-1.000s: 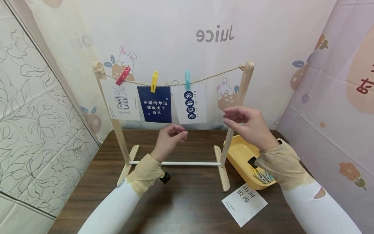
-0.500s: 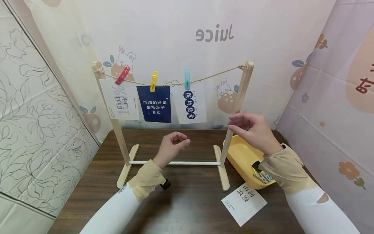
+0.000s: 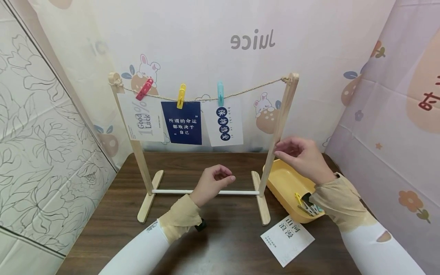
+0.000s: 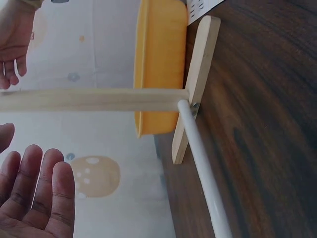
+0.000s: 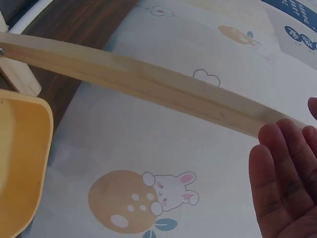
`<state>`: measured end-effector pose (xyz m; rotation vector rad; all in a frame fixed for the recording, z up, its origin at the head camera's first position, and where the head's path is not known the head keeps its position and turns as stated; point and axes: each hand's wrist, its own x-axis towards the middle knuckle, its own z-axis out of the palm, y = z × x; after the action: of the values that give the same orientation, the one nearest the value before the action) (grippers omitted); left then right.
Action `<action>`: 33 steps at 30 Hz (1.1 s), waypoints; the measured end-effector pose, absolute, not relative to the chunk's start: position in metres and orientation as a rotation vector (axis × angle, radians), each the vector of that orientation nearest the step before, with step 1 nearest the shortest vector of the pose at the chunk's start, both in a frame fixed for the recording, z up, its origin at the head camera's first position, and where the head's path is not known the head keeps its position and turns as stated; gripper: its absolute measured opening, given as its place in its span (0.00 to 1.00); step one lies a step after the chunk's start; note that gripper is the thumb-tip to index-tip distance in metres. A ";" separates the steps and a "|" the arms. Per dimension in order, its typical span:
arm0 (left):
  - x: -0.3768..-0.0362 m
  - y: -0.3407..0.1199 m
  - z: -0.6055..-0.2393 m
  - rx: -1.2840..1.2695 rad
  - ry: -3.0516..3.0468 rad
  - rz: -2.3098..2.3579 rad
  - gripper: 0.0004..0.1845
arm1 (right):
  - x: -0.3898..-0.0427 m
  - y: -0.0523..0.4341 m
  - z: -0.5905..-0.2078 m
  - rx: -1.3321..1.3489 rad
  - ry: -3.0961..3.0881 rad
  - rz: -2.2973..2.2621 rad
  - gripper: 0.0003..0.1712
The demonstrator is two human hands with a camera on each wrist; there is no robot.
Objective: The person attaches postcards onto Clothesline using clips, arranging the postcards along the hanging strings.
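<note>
- Left hand [image 3: 214,183]: has dropped lower and drifted right over the last second; it now hangs over the white crossbar [image 3: 172,191] of the wooden rack [image 3: 281,116]. Fingers loosely curled, nothing held. The left wrist view shows the fingers [image 4: 42,198] relaxed and bare.
- Right hand [image 3: 302,157]: has moved right and down, from in front of the hung cards to just beside the rack's right post, above the yellow tray [image 3: 285,181]. Fingers gently bent, nothing in them. Whether a fingertip touches the post, cannot tell.
- Three cards stay pegged on the string [image 3: 254,87]: a white card [image 3: 142,118] under a red peg [image 3: 144,89], a blue card [image 3: 182,122] under a yellow peg [image 3: 180,96], another white card [image 3: 224,122] under a teal peg [image 3: 220,93]. None has shifted.
- One loose card [image 3: 288,239] lies flat on the table [image 3: 223,236], in front of the tray. Spare pegs [image 3: 307,206] sit in the tray's near corner.
- Judgement: both hands have come off the third card, so that hanging looks finished; the right hand's drift toward the tray suggests the loose card is next.
</note>
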<state>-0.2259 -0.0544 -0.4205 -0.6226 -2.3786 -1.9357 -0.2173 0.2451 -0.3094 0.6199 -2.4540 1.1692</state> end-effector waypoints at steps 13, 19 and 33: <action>-0.210 -0.036 -0.432 -0.778 -2.507 -1.801 0.08 | -0.225 0.272 -0.326 0.523 -2.630 1.015 0.10; -0.203 -0.029 -0.437 -0.917 -2.554 -1.773 0.09 | -0.230 0.284 -0.341 0.480 -2.735 0.964 0.10; -0.191 -0.014 -0.447 -1.115 -2.717 -1.533 0.15 | -0.240 0.308 -0.363 0.467 -2.925 0.791 0.16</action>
<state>-0.1910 -0.0137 -0.4468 -1.1154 -2.7169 -1.5325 -0.2396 0.3080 -0.3635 0.4667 -2.9250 0.7908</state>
